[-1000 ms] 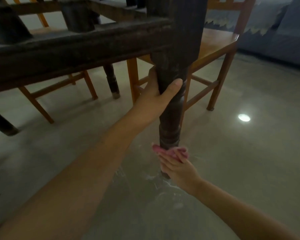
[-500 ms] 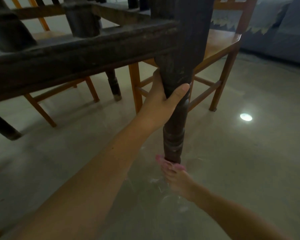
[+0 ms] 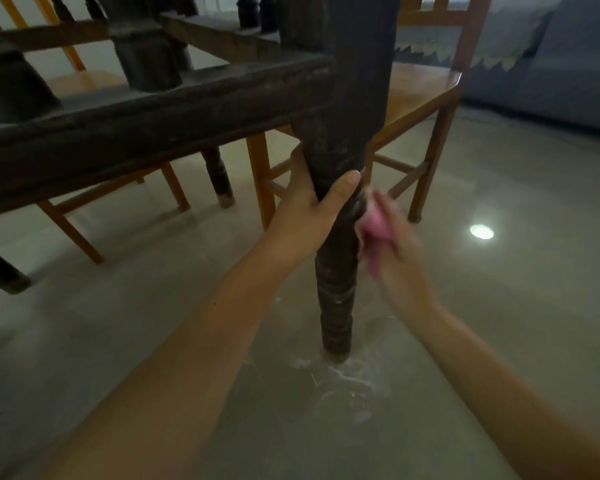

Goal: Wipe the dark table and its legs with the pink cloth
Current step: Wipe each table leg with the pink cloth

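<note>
The dark table (image 3: 160,123) is seen from low down, and the job looks partway done: the near table leg (image 3: 336,271) is being wiped now, but its low part has pale dusty rings, and white dust lies on the floor (image 3: 499,323) at its foot. The other legs and the top may need wiping too; the top cannot be seen. The left hand (image 3: 312,209) is wrapped around the leg, high up. The right hand (image 3: 392,251), blurry, is closed on the pink cloth (image 3: 373,226) and presses it on the leg's right side, just below the left hand.
</note>
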Demonstrator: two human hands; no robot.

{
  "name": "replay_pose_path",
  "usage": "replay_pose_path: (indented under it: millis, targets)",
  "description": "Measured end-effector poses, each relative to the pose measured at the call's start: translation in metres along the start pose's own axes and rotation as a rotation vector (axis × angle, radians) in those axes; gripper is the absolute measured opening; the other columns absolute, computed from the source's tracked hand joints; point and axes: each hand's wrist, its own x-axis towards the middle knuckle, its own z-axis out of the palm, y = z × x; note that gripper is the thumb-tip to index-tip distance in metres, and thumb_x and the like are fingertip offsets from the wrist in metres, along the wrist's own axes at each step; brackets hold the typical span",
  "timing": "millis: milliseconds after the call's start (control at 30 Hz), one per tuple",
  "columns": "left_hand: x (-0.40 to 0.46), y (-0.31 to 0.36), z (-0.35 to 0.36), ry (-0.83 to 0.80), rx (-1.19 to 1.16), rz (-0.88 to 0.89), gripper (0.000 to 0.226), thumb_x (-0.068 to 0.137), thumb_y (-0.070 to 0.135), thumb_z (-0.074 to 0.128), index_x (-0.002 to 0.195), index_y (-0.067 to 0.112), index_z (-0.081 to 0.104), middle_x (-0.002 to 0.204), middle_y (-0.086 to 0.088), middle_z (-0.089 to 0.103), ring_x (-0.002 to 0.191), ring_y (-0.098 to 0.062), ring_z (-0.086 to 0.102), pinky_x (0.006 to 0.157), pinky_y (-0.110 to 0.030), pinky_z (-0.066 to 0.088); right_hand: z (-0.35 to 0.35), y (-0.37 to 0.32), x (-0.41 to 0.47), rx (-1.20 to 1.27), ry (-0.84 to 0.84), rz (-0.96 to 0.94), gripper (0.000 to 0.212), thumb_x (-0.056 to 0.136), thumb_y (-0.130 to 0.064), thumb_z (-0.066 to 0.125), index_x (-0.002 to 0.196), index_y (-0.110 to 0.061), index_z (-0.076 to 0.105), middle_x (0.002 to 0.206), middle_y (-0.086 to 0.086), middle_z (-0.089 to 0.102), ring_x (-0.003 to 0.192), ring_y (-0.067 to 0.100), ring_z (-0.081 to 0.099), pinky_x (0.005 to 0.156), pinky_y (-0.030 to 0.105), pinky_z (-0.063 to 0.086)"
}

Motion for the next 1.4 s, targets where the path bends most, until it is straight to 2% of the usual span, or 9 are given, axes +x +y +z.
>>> replay_pose_path:
  millis: [167,333,467,700,867,1033,1167,1267,1400]
  targets:
    - [0.001,0.000,0.001,-0.002,0.024,-0.012,0.073,0.086,0.042,0.053,0.144,0.028,0.009,0.146,0.007,0.030,0.133,-0.013,0.031,0.098,-0.027,0.030,0.035,0.055,-0.047,-0.196,-0.033,0.079,0.038,0.099,-0.021,0.039,0.136,-0.029,0.042,0.134,-0.006,0.053,0.123,0.007,0.050,0.103,0.025,0.040]
    - [0.000,0.000,0.001,-0.009,0.008,-0.030,0.072,0.088,0.041,0.051,0.144,0.028,0.009,0.147,0.006,0.030,0.134,-0.014,0.030,0.095,-0.024,0.029,0.026,0.106,-0.102,-0.221,-0.287,0.623,0.050,0.076,-0.066,0.054,0.110,-0.030,0.047,0.097,-0.008,0.054,0.102,0.021,0.056,0.085,0.028,0.047]
    - [0.000,0.001,0.000,-0.015,0.003,-0.008,0.069,0.089,0.038,0.051,0.143,0.027,0.010,0.146,0.007,0.031,0.132,-0.011,0.031,0.094,-0.021,0.030,0.037,0.076,-0.063,0.072,-0.043,0.634,0.030,0.098,-0.012,0.041,0.110,-0.036,0.055,0.112,0.001,0.064,0.099,0.020,0.062,0.089,0.045,0.050]
    - [0.000,-0.001,0.002,0.008,0.034,-0.004,0.072,0.087,0.042,0.052,0.143,0.026,0.009,0.145,0.005,0.032,0.132,-0.013,0.032,0.101,-0.027,0.033,0.049,0.002,-0.023,0.373,0.109,0.198,0.050,0.097,0.007,0.028,0.127,-0.030,0.041,0.121,-0.014,0.057,0.114,-0.004,0.054,0.090,0.011,0.045]
    - [-0.001,0.001,0.001,-0.021,0.005,-0.033,0.069,0.089,0.039,0.050,0.143,0.029,0.008,0.146,0.007,0.031,0.133,-0.013,0.032,0.099,-0.027,0.032,0.043,0.075,-0.063,0.313,0.074,0.409,0.040,0.093,-0.046,0.042,0.123,-0.024,0.056,0.114,-0.001,0.066,0.111,0.015,0.059,0.092,0.029,0.050]
    - [-0.001,0.002,0.001,-0.027,-0.003,-0.047,0.068,0.089,0.039,0.049,0.142,0.031,0.008,0.146,0.008,0.031,0.133,-0.013,0.032,0.092,-0.023,0.030,0.042,0.149,-0.103,-0.015,-0.033,0.892,0.046,0.087,-0.059,0.044,0.110,-0.023,0.061,0.103,0.005,0.066,0.095,0.022,0.064,0.075,0.025,0.049]
    - [-0.002,0.005,0.000,-0.038,-0.001,-0.055,0.068,0.089,0.040,0.049,0.143,0.030,0.008,0.146,0.007,0.031,0.133,-0.016,0.032,0.097,-0.028,0.032,0.045,0.157,-0.102,0.007,-0.128,1.078,0.031,0.094,-0.003,0.045,0.124,-0.006,0.051,0.114,0.008,0.059,0.094,0.018,0.059,0.076,0.031,0.050]
    - [-0.004,0.006,0.000,-0.036,0.007,-0.049,0.069,0.089,0.040,0.049,0.143,0.029,0.008,0.146,0.006,0.031,0.134,-0.016,0.031,0.099,-0.029,0.031,0.055,0.116,-0.084,0.226,0.046,1.000,0.034,0.094,0.004,0.040,0.125,-0.005,0.051,0.106,0.008,0.058,0.071,0.007,0.065,0.054,0.022,0.052]
    - [-0.003,0.006,0.000,-0.030,0.014,-0.056,0.071,0.088,0.042,0.049,0.143,0.029,0.007,0.148,0.005,0.028,0.136,-0.018,0.028,0.106,-0.037,0.029,0.060,0.035,-0.050,0.559,0.260,0.820,0.053,0.097,0.001,0.033,0.140,-0.029,0.040,0.124,0.004,0.056,0.120,0.031,0.051,0.099,0.048,0.043]
